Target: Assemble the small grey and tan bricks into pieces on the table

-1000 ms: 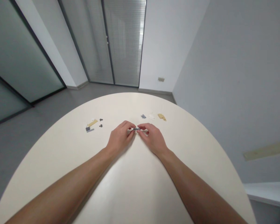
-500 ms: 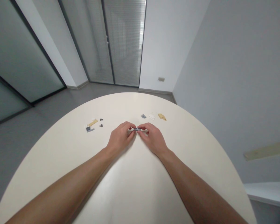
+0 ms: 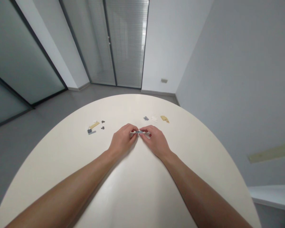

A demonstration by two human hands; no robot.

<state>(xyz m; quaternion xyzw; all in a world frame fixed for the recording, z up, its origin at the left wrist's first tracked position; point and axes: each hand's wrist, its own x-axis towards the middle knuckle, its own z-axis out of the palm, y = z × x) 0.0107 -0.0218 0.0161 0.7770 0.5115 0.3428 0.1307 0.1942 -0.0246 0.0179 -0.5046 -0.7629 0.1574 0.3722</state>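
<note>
Two hands [image 3: 122, 140], two tan bricks [image 3: 94, 124] (and two dark bricks [image 3: 103, 121]).

Item: one small grey-blue plastic building brick [image 3: 139, 131], elongated, lying roughly level with its length running from left to right. It was pinched between the fingertips [image 3: 135, 130] of the left hand [image 3: 122, 141] and those of the right hand [image 3: 156, 142], and much of it was hidden by them. Location: over the far half of the round cream table [image 3: 137, 106], clear of the tabletop. Studs and exact shape were too small to be made out.
</note>
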